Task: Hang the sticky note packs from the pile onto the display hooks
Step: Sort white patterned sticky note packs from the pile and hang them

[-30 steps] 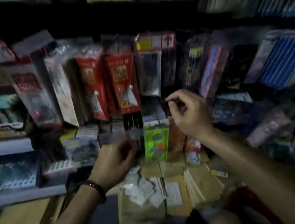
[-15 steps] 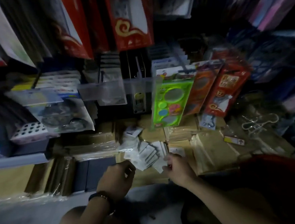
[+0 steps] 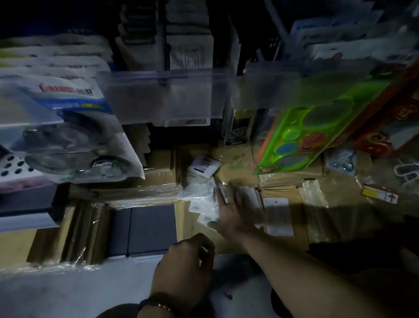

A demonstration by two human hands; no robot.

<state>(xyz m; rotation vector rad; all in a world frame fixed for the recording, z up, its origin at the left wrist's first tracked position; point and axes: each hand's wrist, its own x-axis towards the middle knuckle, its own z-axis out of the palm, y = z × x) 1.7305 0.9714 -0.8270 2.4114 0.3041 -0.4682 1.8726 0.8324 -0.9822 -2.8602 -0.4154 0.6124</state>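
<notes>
Sticky note packs (image 3: 205, 200) lie piled under the right hand (image 3: 234, 215), its fingers spread flat; the left hand (image 3: 185, 267) curls nearby, contents unclear.

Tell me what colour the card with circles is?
The card is bright green, best seen in the head view.

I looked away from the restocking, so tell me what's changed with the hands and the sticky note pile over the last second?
Both hands came down to the pile of sticky note packs. The right hand is now spread over it, fingers straight. The left hand is curled just short of it, and whether it holds anything is unclear. The pile and the green stencil pack look unmoved.
</notes>
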